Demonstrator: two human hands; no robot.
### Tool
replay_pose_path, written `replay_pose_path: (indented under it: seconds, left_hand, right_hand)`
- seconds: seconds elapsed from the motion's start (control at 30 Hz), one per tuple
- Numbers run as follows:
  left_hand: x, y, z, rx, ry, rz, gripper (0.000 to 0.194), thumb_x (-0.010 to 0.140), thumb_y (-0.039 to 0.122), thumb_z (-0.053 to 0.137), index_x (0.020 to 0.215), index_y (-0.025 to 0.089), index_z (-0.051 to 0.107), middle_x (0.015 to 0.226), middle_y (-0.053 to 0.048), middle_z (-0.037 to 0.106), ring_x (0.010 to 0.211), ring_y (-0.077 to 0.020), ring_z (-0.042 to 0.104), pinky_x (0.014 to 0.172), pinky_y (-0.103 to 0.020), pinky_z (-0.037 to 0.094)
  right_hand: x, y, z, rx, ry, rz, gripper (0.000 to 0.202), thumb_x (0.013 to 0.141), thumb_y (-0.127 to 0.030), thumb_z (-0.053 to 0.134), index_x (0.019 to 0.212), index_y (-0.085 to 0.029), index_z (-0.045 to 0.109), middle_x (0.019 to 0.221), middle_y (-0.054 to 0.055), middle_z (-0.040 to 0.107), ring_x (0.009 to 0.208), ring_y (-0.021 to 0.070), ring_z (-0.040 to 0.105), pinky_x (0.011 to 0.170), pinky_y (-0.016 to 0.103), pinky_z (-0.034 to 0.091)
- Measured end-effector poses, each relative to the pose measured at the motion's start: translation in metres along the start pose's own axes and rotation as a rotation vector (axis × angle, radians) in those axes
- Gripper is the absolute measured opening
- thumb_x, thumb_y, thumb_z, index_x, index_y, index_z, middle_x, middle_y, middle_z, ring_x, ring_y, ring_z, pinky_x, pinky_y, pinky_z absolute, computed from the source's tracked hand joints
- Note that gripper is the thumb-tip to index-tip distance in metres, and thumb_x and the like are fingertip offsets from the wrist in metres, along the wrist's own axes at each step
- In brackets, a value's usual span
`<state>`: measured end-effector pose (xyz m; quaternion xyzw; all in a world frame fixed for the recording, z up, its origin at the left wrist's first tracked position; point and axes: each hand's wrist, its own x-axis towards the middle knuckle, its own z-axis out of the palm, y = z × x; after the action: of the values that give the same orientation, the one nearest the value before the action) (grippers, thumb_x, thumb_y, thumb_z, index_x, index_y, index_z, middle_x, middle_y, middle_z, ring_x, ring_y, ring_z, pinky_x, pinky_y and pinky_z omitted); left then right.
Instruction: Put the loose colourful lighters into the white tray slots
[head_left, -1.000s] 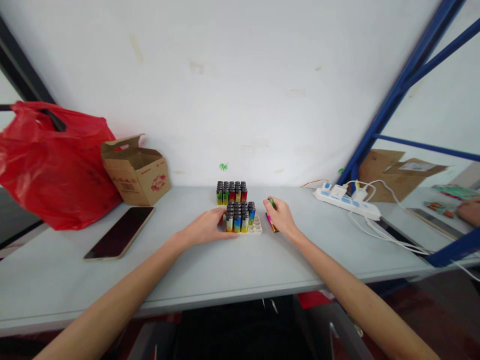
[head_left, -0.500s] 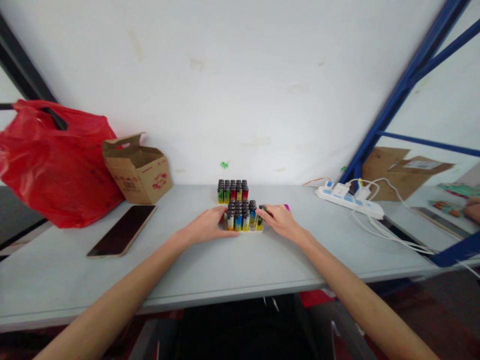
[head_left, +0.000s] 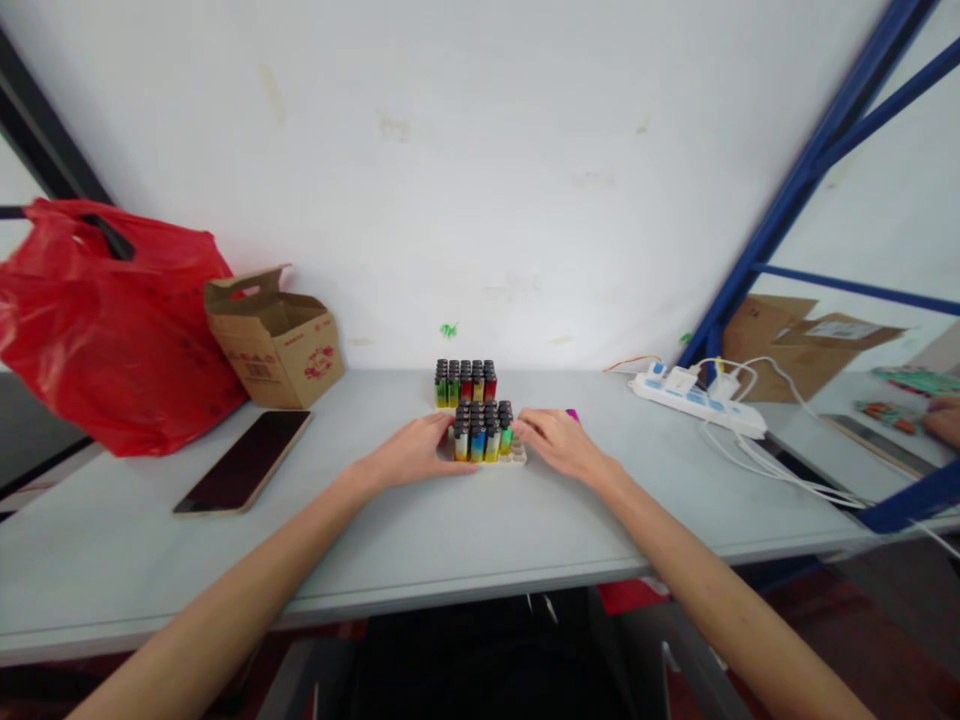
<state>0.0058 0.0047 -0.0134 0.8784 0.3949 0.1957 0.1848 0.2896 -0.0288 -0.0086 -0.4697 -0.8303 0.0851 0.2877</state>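
A white slotted tray (head_left: pixel 517 457) holds upright lighters with black tops, among them a blue lighter (head_left: pixel 478 444) and a green-and-yellow lighter (head_left: pixel 506 438). My left hand (head_left: pixel 415 449) grips the tray's left end, with its thumb along the front edge and its fingers round the back corner. At the right end, my right hand (head_left: pixel 561 441) has bent fingers beside the green-and-yellow lighter. What those fingers hold, if anything, is hidden. Bare slots show at the tray's front right corner. Behind stands a second group of lighters (head_left: pixel 466 385), green, red and yellow.
A phone (head_left: pixel 246 463), an open carton (head_left: pixel 289 345) and a red plastic bag (head_left: pixel 142 330) lie to the left. A power strip (head_left: pixel 697 403) with white cables is at the right. A purple object (head_left: pixel 573 414) peeks out behind my right hand. Another person's hand (head_left: pixel 943 418) shows far right.
The yellow-and-black lighter at my right fingertips is no longer visible at the tray's front right corner, where bare slots now show. The green-and-yellow lighter has come into view. My left hand stays put.
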Motion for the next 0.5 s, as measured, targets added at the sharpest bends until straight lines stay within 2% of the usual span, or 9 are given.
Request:
replay_pose_path:
  seconds: [0.1, 0.2, 0.33, 0.5]
  left_hand:
    - [0.0, 0.001, 0.0, 0.0, 0.001, -0.011, 0.07, 0.074, 0.072, 0.075, 0.12, 0.02, 0.067, 0.112, -0.01, 0.075, 0.093, -0.0286, 0.069, 0.082, -0.038, 0.054]
    - [0.0, 0.002, -0.001, 0.018, -0.002, -0.019, 0.069, 0.074, 0.075, 0.075, 0.115, 0.02, 0.068, 0.109, -0.01, 0.075, 0.09, -0.0288, 0.068, 0.08, -0.039, 0.054]
    - [0.0, 0.003, -0.002, 0.031, -0.008, -0.021, 0.067, 0.075, 0.074, 0.074, 0.113, 0.02, 0.067, 0.11, -0.01, 0.075, 0.09, -0.0289, 0.069, 0.081, -0.04, 0.054]
    - [0.0, 0.005, -0.003, 0.057, -0.011, -0.038, 0.068, 0.074, 0.075, 0.073, 0.113, 0.02, 0.067, 0.108, -0.01, 0.075, 0.089, -0.0291, 0.069, 0.078, -0.038, 0.054]
  right_hand:
    - [-0.001, 0.018, -0.016, 0.022, 0.105, 0.095, 0.046, 0.111, -0.05, 0.032, 0.082, -0.025, 0.057, 0.071, 0.002, 0.063, 0.068, 0.0199, 0.058, 0.07, 0.031, 0.038]
    - [-0.002, 0.048, -0.031, -0.068, 0.164, 0.207, 0.027, 0.106, -0.043, 0.047, 0.097, -0.022, 0.063, 0.077, 0.003, 0.068, 0.073, 0.0211, 0.062, 0.073, 0.032, 0.041]
    - [-0.008, 0.083, -0.039, -0.154, 0.134, 0.288, 0.021, 0.1, -0.036, 0.057, 0.109, -0.019, 0.065, 0.088, 0.007, 0.073, 0.078, 0.0209, 0.065, 0.08, 0.032, 0.046]
    - [-0.012, 0.098, -0.037, -0.232, 0.083, 0.367, 0.024, 0.098, -0.037, 0.063, 0.111, -0.017, 0.067, 0.09, 0.008, 0.076, 0.081, 0.0216, 0.068, 0.083, 0.033, 0.048]
